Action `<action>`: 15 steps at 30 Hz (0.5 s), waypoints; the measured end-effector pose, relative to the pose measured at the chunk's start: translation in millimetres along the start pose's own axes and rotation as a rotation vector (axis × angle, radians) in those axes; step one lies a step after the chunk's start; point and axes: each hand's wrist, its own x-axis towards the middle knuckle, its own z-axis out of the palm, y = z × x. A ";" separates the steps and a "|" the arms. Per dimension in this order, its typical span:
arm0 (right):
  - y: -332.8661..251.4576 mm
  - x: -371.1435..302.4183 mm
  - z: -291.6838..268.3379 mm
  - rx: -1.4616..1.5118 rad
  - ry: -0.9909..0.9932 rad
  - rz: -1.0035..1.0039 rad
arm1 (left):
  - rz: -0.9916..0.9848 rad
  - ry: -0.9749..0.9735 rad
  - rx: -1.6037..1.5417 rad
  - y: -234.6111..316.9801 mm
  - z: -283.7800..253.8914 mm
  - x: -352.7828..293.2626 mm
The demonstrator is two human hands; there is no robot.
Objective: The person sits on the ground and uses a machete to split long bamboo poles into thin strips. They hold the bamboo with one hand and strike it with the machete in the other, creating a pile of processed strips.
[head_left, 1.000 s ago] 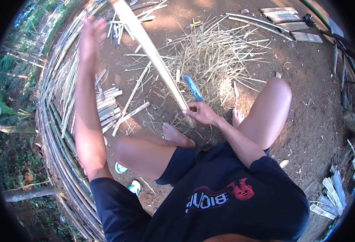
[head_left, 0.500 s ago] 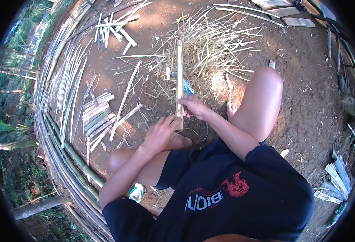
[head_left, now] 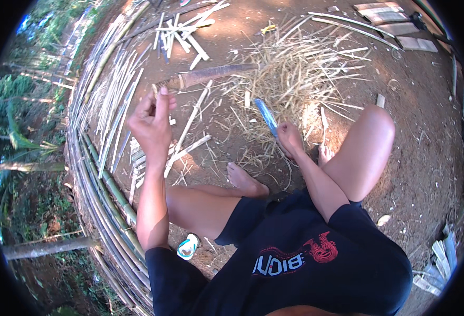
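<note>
Wooden-handled long knife (head_left: 219, 73) is in the left hand (head_left: 154, 118), gripped by its handle, over the dirt ground (head_left: 421, 142), blade toward the bamboo shavings (head_left: 300, 71). Right hand (head_left: 290, 139) curled at the blue strip's (head_left: 265, 116) near end; can't tell from here if it's holding that. Bamboo poles (head_left: 112, 185) line the ground's left edge.

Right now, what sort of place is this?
Probably an outdoor bamboo-working spot: a heap of pale strips lies on bare dirt ground, with long poles laid along the left, beside green undergrowth.
</note>
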 end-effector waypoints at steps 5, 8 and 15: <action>68.4 -15.5 28.6 -0.684 -0.060 0.043 | -0.079 0.106 -0.026 13.8 -39.9 26.4; 86.7 -22.3 30.4 -0.787 -0.309 0.050 | -0.158 0.126 -0.058 -4.7 -46.8 14.0; 59.0 -15.7 36.9 -0.817 -0.429 0.023 | -0.219 0.177 0.002 -36.3 -56.1 -3.6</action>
